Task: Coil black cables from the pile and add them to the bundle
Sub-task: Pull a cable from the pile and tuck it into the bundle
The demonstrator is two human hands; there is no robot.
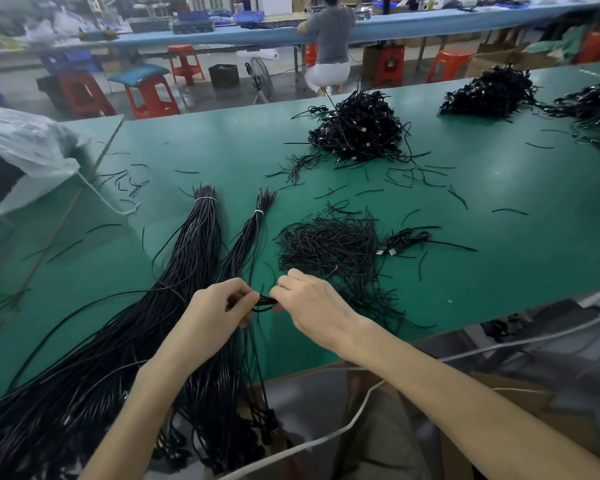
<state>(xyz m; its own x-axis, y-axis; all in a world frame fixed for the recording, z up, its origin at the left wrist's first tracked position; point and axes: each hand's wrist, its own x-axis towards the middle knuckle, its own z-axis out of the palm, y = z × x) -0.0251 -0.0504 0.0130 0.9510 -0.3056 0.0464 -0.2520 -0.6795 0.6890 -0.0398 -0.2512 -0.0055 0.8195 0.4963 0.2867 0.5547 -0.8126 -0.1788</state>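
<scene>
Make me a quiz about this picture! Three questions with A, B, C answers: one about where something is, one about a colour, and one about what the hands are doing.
1. Where is the white plastic bag?
A. at the far left of the table
B. between the two hands
C. under the table

2. What colour is the table?
A. red
B. green
C. white

3. What are the left hand and right hand doing?
A. lying flat on the table
B. holding nothing
C. both pinching one black cable

Answers:
1 A, the bag sits at the far left.
2 B, the bare top is green all over.
3 C, the fingers of both hands curl onto the cable between them.
</scene>
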